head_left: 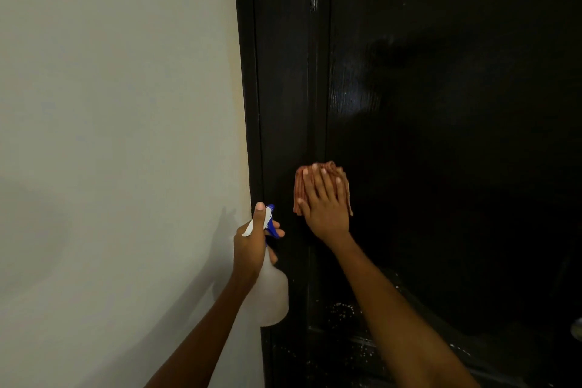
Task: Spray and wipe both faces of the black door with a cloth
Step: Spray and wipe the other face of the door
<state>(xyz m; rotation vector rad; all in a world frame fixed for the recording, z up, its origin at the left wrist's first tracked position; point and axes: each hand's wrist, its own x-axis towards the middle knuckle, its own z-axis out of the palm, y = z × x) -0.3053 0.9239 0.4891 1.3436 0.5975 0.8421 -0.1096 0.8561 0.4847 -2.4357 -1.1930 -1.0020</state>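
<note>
A pale wall [119, 135] fills the left of the frame; the glossy black door [441, 104] fills the right. At centre, the right hand [326, 198] presses a folded orange-brown cloth [345, 181] flat against the door, fingers straight. Just left and lower, the left hand [252, 246] has a closed grip round a white spray bottle [272, 296]. White droplets [343, 312] speckle the lower panel; firm, overlapping strokes downward would likely clear them.
</note>
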